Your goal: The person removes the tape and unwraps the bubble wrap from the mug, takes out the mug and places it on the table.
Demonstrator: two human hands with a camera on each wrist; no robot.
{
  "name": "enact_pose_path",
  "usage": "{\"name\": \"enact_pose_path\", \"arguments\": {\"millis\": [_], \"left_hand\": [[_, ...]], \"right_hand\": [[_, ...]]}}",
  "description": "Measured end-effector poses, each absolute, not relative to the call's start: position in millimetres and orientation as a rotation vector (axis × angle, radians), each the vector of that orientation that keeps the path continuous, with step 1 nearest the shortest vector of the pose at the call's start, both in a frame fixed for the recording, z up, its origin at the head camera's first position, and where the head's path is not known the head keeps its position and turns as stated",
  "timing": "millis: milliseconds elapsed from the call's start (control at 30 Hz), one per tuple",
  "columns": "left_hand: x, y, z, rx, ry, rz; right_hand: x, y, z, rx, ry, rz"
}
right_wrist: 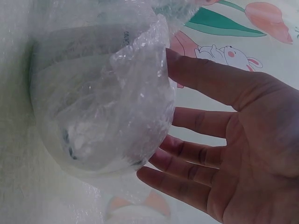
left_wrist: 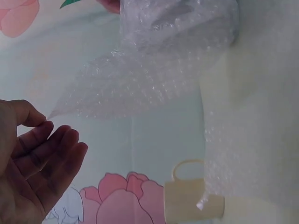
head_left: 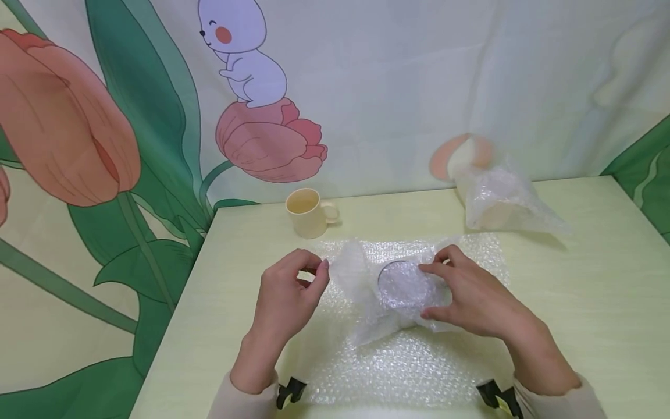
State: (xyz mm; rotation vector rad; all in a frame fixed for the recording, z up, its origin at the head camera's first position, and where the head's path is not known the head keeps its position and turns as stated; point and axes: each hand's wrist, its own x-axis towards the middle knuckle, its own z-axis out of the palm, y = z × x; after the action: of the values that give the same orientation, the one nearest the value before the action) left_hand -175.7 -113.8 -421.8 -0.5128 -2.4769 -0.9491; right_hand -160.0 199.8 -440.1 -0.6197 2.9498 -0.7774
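Note:
A round, cup-like vessel (head_left: 400, 282) stands wrapped in bubble wrap, its dark rim line showing through from above. Small dark lettering shows through the plastic in the right wrist view, where the wrapped vessel (right_wrist: 98, 98) fills the left side. My right hand (head_left: 466, 291) holds it from the right, thumb and fingertips spread against its wrapped side. To the left, my left hand (head_left: 293, 288) pinches a loose corner of the wrap between thumb and forefinger. That flap (left_wrist: 135, 84) stretches taut from the vessel to the fingertips in the left wrist view.
A flat bubble wrap sheet (head_left: 398, 372) lies beneath the vessel on the pale table (head_left: 209, 326). Behind the left hand stands a yellow mug (head_left: 306, 215). Another bubble-wrapped item (head_left: 502, 201) rests at the back right, close to the printed backdrop (head_left: 387, 105). Black clips (head_left: 290, 393) show near both sleeves.

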Motion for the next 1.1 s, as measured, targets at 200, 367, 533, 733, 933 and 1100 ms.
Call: {"name": "enact_pose_path", "arguments": {"millis": [200, 367, 533, 733, 933, 1100], "left_hand": [[-175, -130, -429, -0.324, -2.562, -0.901], [-175, -137, -432, -0.257, -2.599, -0.894], [-174, -142, -432, -0.224, -2.623, -0.873], [-172, -147, -429, -0.242, -2.637, -0.863], [-165, -143, -423, -0.324, -2.527, -0.828], [-158, -129, -417, -0.503, -2.441, -0.794]], "right_hand": [[-161, 200, -441, -0.619, 2.944, -0.783], [-161, 201, -441, -0.619, 2.941, -0.791], [-161, 200, -440, -0.624, 2.938, -0.794], [-161, 201, -439, -0.628, 2.927, -0.802], [-161, 201, -440, -0.625, 2.927, -0.806], [-162, 201, -440, -0.628, 2.923, -0.804]]}}
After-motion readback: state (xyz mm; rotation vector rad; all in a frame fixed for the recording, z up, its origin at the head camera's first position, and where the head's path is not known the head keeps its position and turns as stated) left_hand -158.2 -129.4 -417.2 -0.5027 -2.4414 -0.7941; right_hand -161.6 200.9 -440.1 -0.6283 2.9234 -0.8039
